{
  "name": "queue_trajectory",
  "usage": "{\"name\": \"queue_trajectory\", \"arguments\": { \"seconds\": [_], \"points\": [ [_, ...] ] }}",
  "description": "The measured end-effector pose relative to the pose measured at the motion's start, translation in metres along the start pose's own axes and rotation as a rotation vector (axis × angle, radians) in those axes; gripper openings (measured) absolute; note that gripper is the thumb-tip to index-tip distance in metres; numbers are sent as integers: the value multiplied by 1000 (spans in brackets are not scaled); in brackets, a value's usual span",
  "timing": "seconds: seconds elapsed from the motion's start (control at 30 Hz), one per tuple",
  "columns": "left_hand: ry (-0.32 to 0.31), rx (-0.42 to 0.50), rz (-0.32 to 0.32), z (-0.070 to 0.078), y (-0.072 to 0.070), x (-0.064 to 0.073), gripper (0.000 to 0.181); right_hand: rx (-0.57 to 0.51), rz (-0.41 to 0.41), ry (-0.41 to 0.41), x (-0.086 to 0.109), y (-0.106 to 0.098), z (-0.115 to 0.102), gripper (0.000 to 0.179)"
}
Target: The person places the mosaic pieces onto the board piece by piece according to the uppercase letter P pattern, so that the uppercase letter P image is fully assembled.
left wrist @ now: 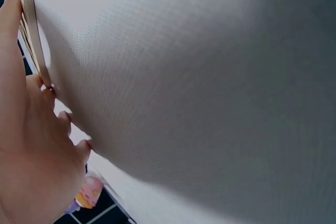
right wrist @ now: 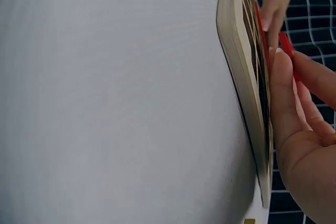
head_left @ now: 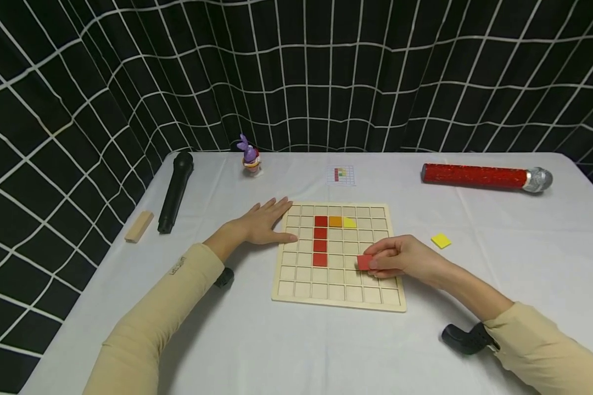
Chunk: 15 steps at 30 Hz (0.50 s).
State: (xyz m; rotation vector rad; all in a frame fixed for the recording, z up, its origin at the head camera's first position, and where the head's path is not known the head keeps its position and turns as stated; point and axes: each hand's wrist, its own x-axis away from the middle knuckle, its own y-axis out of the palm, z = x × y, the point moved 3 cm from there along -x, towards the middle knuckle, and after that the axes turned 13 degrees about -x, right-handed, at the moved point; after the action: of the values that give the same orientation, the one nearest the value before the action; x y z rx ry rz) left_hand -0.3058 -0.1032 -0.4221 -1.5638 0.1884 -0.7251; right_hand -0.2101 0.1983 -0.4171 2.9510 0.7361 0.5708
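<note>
A wooden grid board (head_left: 337, 293) lies flat on the white-covered table. Several red square tiles (head_left: 319, 246) form a column in its cells, and an orange tile (head_left: 335, 221) and a yellow tile with one corner cut away (head_left: 349, 223) continue the top row rightward. My left hand (head_left: 266, 224) rests at the board's upper left edge, fingers spread and straight, thumb over the frame. Between thumb and fingers, my right hand (head_left: 400, 258) pinches a red tile (head_left: 363, 263) above the right half of the board. In the right wrist view this tile (right wrist: 285, 43) is tilted, seen nearly edge-on.
A loose yellow tile (head_left: 441, 240) lies right of the board. Behind the board is a small printed grid card (head_left: 341, 175). Around the table are a purple-topped figurine (head_left: 250, 156), a black microphone (head_left: 175, 192), a wooden block (head_left: 139, 226) and a red microphone (head_left: 474, 175).
</note>
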Motion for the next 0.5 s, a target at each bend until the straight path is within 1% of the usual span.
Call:
{"name": "queue_trajectory", "arguments": {
  "seconds": [0.23,0.5],
  "points": [
    [0,-3,-1,0,-1,-1,95,-18,-12,11,-3,9,1,38],
    [0,0,0,1,0,0,95,6,-7,25,-5,16,1,36]
  ]
}}
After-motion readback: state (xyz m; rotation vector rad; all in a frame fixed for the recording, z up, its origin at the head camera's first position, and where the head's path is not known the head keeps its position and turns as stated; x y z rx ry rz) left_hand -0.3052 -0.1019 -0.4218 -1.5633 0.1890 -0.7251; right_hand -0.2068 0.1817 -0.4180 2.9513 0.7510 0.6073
